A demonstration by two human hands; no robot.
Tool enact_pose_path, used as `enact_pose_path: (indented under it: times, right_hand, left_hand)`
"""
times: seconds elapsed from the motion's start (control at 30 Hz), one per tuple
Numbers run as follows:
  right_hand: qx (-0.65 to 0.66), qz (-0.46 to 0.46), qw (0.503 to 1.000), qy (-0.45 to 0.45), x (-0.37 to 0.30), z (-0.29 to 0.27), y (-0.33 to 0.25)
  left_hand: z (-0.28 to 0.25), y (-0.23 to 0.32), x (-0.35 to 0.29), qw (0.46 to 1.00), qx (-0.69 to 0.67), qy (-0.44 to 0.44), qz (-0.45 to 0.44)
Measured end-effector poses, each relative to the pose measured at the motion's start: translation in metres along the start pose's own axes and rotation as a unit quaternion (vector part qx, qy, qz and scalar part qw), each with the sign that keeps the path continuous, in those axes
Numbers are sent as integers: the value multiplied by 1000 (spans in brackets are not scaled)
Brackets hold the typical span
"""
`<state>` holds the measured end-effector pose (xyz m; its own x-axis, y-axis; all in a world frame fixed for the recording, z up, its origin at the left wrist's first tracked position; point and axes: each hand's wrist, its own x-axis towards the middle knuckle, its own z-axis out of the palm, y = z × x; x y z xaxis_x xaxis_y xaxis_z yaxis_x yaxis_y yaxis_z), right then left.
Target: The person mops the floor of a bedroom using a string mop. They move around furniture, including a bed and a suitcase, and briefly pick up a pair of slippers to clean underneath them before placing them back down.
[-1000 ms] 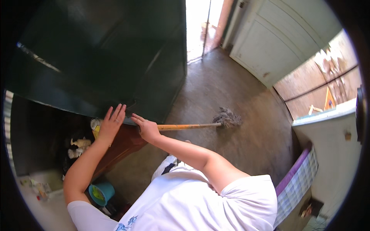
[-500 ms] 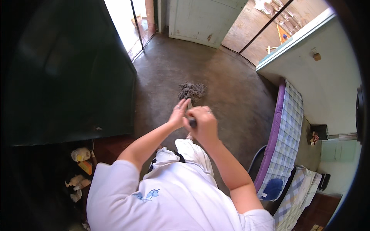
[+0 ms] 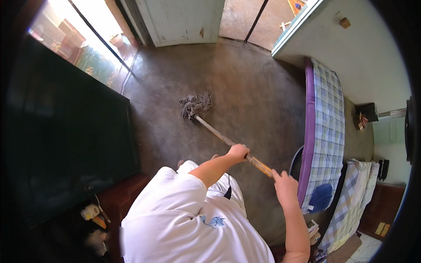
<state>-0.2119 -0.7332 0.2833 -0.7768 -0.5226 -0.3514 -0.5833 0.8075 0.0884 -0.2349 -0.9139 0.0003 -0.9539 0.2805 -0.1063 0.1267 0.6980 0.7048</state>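
A mop with a wooden handle [image 3: 215, 133] and a grey, stringy mop head [image 3: 195, 105] slants across the dark floor, its strands spread flat on it. Around the middle of the handle, in front of my lap, my left hand [image 3: 239, 152] is closed. Farther right and nearer to me, my right hand [image 3: 286, 188] grips the handle's orange-brown upper end, which its fingers partly hide. The handle runs from the mop head at the far left down to my right hand.
A dark green cabinet-like panel [image 3: 74, 136] fills the left side. To the right stands a purple-edged mattress [image 3: 324, 140] with a checked cover, beside a curved dark tube [image 3: 294, 160]. A pale door [image 3: 184, 22] and doorways lie at the far side.
My hands have moved apart and to the right, the right one toward me. The handle, earlier pointing up at me, now slants sideways. The view has shifted, and the mop head appears farther left.
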Motion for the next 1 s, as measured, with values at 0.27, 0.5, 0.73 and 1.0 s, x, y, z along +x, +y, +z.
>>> enact_pose_path:
  times: [0.27, 0.5, 0.73, 1.0]
  right_hand:
    - [186, 30, 965, -180, -25, 96, 21]
    - [262, 52, 946, -182, 51, 109, -22]
    - [284, -22, 946, -157, 238, 86, -117]
    - [221, -134, 943, -210, 468, 39, -305]
  left_hand:
    - [50, -1, -20, 971, 79, -226, 23]
    - [24, -78, -15, 962, 118, -245, -25]
    - [-130, -230, 9, 963, 167, -183, -110]
    - [-287, -460, -31, 952, 178, -29, -247]
